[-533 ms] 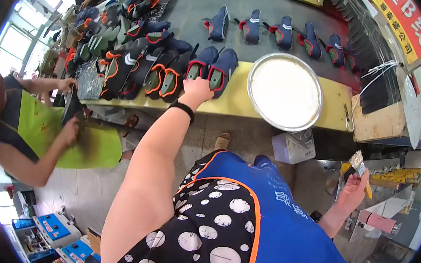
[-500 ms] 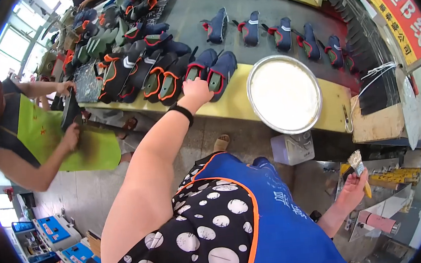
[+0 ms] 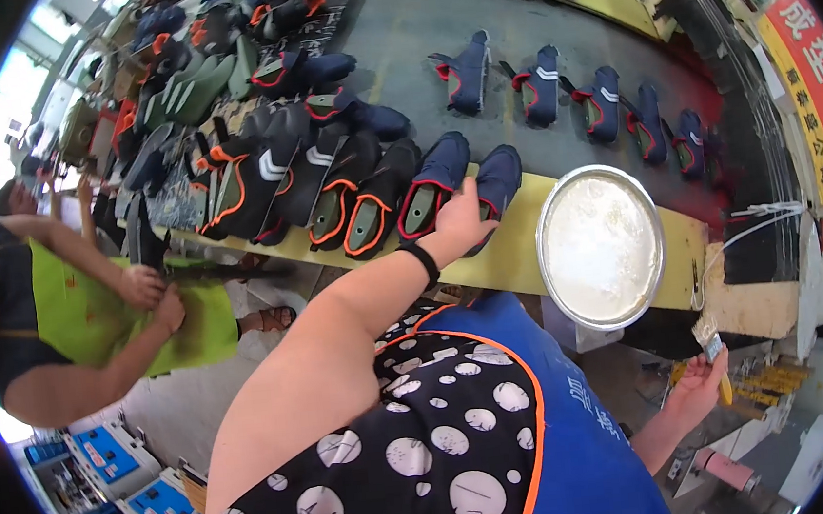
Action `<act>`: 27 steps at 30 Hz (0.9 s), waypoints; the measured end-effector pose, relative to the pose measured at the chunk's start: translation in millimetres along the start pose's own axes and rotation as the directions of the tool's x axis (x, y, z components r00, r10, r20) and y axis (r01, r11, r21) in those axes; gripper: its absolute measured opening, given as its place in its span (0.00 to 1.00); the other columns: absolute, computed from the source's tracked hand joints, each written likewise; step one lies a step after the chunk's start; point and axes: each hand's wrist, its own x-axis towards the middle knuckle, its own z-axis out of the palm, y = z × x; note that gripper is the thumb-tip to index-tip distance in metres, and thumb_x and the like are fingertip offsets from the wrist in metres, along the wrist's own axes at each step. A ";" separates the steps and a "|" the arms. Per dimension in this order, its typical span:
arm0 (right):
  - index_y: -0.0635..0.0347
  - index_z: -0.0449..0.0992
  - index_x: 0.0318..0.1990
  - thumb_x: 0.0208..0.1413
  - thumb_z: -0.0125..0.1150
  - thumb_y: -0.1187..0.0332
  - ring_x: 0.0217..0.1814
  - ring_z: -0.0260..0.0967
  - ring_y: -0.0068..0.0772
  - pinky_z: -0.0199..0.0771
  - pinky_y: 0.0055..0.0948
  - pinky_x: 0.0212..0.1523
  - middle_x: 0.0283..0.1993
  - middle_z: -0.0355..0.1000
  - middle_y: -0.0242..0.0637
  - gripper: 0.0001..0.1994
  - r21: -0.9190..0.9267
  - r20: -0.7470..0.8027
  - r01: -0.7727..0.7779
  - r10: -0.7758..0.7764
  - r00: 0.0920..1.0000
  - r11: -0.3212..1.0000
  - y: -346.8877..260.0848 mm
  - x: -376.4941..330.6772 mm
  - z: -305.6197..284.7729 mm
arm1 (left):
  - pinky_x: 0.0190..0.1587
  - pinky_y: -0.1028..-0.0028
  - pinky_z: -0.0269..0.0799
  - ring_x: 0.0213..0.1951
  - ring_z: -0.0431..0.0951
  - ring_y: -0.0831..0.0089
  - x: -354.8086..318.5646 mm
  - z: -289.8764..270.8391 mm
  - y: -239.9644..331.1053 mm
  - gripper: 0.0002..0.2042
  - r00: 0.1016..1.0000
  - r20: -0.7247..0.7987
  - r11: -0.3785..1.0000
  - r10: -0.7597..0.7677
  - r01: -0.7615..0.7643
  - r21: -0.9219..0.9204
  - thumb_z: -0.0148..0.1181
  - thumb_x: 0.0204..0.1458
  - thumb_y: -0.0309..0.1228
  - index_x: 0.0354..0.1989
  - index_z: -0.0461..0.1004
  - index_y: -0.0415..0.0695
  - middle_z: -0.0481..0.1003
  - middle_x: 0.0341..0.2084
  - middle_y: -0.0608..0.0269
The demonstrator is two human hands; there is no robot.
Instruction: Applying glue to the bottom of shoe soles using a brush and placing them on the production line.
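Right now the end shoe, navy with red trim, lies at about 1 o'clock from your left grip, close enough that your fingers overlap its near end. It sits at the near edge of the desk, its long axis running from about 7 to 1 o'clock, toe pointing away from you and the collar end toward you. Your left grip is far the nearer of the two; the right one is well off to the shoe's 4 o'clock. Your left fingertips point to about 12, with the thumb spread to the right over the collar area. Whether they pinch the shoe or only rest on it, you cannot tell from this view. The next shoe, a navy match, lies at 11 o'clock from that grip, just beside the end shoe.

Your left forearm reaches up from 7 o'clock, a black wristband just behind the grip. Your right grip is clear of the desk, fingers wrapped round the brush, its bristles up toward 11 to 12 o'clock and its yellow handle down. From there, the bowl of white stuff stands at 11 o'clock; from your left grip, it is between 3 and 4.
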 end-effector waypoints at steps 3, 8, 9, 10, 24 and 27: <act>0.66 0.73 0.53 0.65 0.59 0.64 0.35 0.69 0.17 0.72 0.18 0.37 0.41 0.74 0.33 0.16 -0.004 -0.114 -0.004 0.004 0.993 1.000 9.8 -15.8 23.5 | 0.52 0.58 0.74 0.50 0.76 0.43 6.0 -8.4 -16.0 0.47 0.986 0.162 0.975 -0.039 0.073 -0.211 0.76 0.40 0.44 0.61 0.51 0.35 0.72 0.48 0.32; 0.66 0.74 0.52 0.63 0.60 0.65 0.38 0.71 0.20 0.75 0.19 0.39 0.43 0.76 0.34 0.15 0.047 -0.073 -0.027 0.030 0.997 0.999 23.0 -21.6 36.8 | 0.58 0.67 0.70 0.56 0.72 0.60 8.5 -4.7 -55.5 0.53 0.960 0.277 0.744 0.042 0.155 -0.650 0.77 0.43 0.35 0.69 0.42 0.27 0.68 0.56 0.40; 0.65 0.74 0.52 0.64 0.60 0.65 0.37 0.72 0.19 0.76 0.19 0.38 0.43 0.76 0.34 0.14 0.045 -0.077 -0.028 0.032 0.997 0.999 24.6 -22.7 41.1 | 0.58 0.68 0.70 0.58 0.71 0.59 9.5 -7.2 -58.7 0.50 0.938 0.340 0.725 0.069 0.187 -0.663 0.75 0.46 0.32 0.69 0.43 0.28 0.68 0.56 0.40; 0.65 0.74 0.51 0.64 0.60 0.65 0.37 0.72 0.19 0.76 0.18 0.38 0.42 0.76 0.34 0.14 0.039 -0.076 -0.024 0.027 0.997 0.999 27.6 -21.6 44.9 | 0.58 0.67 0.70 0.57 0.71 0.60 12.2 -12.6 -60.1 0.50 0.910 0.405 0.712 0.089 0.226 -0.665 0.74 0.47 0.32 0.70 0.41 0.29 0.68 0.56 0.41; 0.63 0.74 0.50 0.64 0.60 0.64 0.35 0.72 0.18 0.77 0.18 0.35 0.40 0.75 0.32 0.14 0.001 -0.078 -0.097 0.097 0.992 0.995 55.8 -0.5 90.3 | 0.47 0.58 0.77 0.44 0.76 0.42 11.8 -32.8 -17.5 0.33 0.936 0.140 0.936 0.322 -0.337 0.104 0.63 0.53 0.34 0.69 0.58 0.68 0.64 0.53 0.38; 0.63 0.74 0.50 0.64 0.60 0.64 0.35 0.72 0.19 0.77 0.20 0.37 0.41 0.75 0.32 0.14 -0.029 -0.067 -0.100 0.098 0.993 0.995 56.4 18.1 92.5 | 0.40 0.60 0.77 0.39 0.80 0.51 14.5 -73.1 -0.3 0.24 0.916 0.127 0.914 0.381 -0.394 0.097 0.65 0.50 0.37 0.58 0.72 0.53 0.76 0.38 0.49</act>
